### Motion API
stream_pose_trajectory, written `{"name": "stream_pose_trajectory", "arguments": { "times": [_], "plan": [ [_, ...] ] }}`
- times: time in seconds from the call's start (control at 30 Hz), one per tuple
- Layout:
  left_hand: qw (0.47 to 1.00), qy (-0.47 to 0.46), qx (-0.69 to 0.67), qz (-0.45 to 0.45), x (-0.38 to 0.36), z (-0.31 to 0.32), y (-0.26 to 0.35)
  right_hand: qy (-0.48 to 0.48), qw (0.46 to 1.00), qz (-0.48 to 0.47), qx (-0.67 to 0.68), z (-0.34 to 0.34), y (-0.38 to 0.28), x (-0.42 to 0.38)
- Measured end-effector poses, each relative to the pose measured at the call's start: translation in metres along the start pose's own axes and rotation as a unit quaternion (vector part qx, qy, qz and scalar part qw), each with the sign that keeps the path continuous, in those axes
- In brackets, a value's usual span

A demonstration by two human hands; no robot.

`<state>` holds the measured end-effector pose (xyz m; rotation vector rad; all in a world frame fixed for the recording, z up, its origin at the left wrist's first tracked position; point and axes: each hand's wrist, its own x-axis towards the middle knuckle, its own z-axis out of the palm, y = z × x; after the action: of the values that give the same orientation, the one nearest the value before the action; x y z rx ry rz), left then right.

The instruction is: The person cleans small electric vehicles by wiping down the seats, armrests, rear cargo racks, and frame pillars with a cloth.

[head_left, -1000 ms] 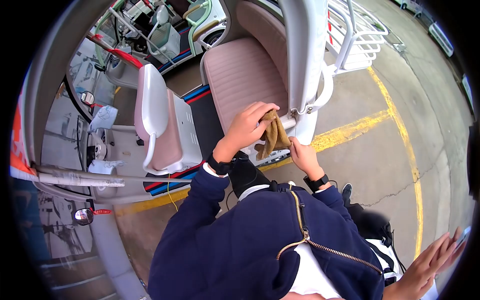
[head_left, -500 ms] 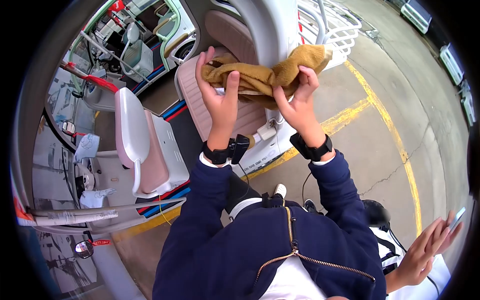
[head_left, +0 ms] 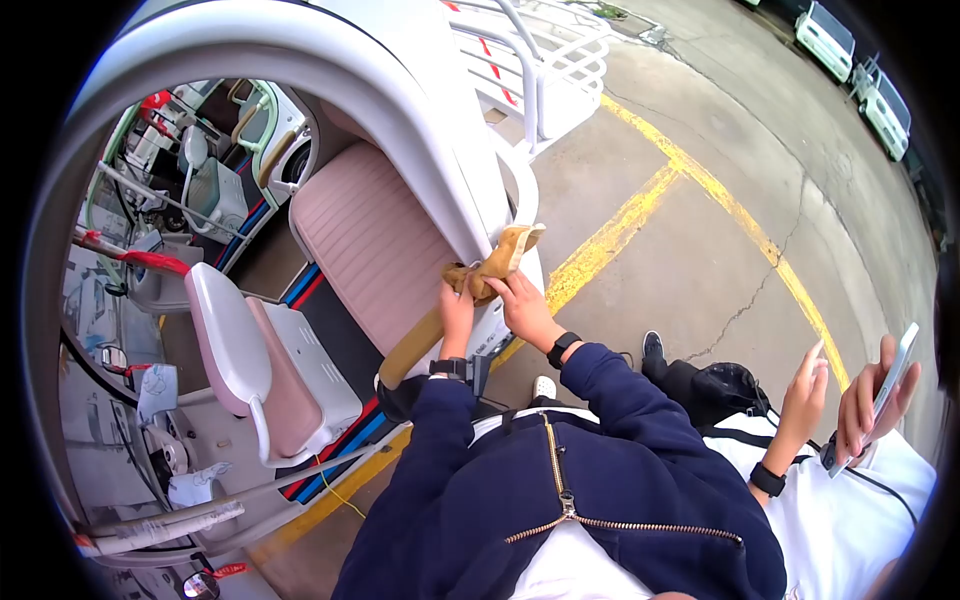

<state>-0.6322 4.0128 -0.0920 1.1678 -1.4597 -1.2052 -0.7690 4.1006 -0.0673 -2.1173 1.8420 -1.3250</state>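
A mustard-brown cloth is bunched at the side of a white open-sided vehicle, close to its curved grab rail. My left hand is closed on the cloth's near, darker end, its fingers partly hidden. On the cloth's other side, my right hand pinches the lower edge between thumb and fingers. The cloth's pale-edged end sticks up beyond my fingers. Just below my left hand runs a tan padded armrest, beside the pink ribbed seat.
A second seat with a white back stands to the left. Behind it is another vehicle. At right, a person in white holds a phone. A white rack juts out over pavement with yellow lines.
Both hands have come down and closer together with the cloth, which was stretched out over the seat and is now bunched by the vehicle's side. The view has shifted.
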Motion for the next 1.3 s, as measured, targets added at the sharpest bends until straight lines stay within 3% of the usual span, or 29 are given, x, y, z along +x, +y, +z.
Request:
{"name": "stream_pose_trajectory", "arguments": {
  "times": [0.03,0.07,0.13,0.2,0.3,0.37,0.43,0.5,0.57,0.63,0.7,0.77,0.93,1.07,1.13,1.3],
  "plan": [
    [1.000,-0.007,0.000,0.001,0.001,-0.001,-0.001,-0.070,0.995,-0.042,-0.049,-0.007,0.002,-0.005],
    [0.998,-0.009,0.063,0.016,-0.002,-0.003,-0.004,-0.099,0.995,-0.011,-0.018,-0.007,0.005,-0.016],
    [0.984,-0.009,0.174,0.039,-0.015,0.000,0.018,-0.108,0.993,0.041,-0.016,-0.006,0.005,-0.034],
    [0.986,-0.009,0.161,0.032,-0.019,0.002,0.024,-0.105,0.989,0.106,0.014,-0.002,0.005,-0.047],
    [0.981,-0.007,0.184,0.056,-0.023,-0.004,0.022,-0.116,0.986,0.115,-0.021,0.003,-0.001,-0.066],
    [0.969,-0.053,0.240,0.036,-0.034,-0.006,0.025,-0.110,0.990,0.091,-0.009,0.007,-0.003,-0.070],
    [0.982,-0.025,0.184,0.034,-0.055,-0.001,0.036,-0.101,0.993,0.066,-0.002,0.003,-0.003,-0.064],
    [0.991,0.001,0.128,0.031,-0.062,0.005,0.045,-0.028,0.995,0.086,0.052,-0.006,-0.007,-0.047],
    [0.991,0.064,0.035,0.108,-0.062,0.009,0.049,0.012,0.995,0.084,0.052,-0.018,-0.010,-0.025],
    [0.990,0.055,0.051,0.119,-0.054,0.006,0.085,0.049,0.994,0.082,0.051,-0.033,-0.014,0.003],
    [0.973,0.128,-0.026,0.189,-0.040,0.008,0.116,0.118,0.991,0.025,0.055,-0.047,-0.020,0.035],
    [0.964,0.132,-0.045,0.225,-0.026,0.011,0.148,0.161,0.985,-0.035,0.051,-0.063,-0.027,0.068],
    [0.925,0.128,-0.029,0.358,0.020,0.015,0.197,0.204,0.970,-0.086,0.096,-0.086,-0.051,0.143],
    [0.938,0.122,-0.035,0.323,0.045,0.019,0.187,0.185,0.966,-0.134,0.125,-0.055,-0.044,0.163],
    [0.938,0.111,-0.045,0.325,0.048,0.018,0.170,0.257,0.950,-0.137,0.111,-0.026,-0.032,0.159],
    [0.958,0.085,-0.067,0.265,0.038,0.015,0.141,0.262,0.941,-0.201,0.078,-0.009,-0.015,0.145]
  ]
}}
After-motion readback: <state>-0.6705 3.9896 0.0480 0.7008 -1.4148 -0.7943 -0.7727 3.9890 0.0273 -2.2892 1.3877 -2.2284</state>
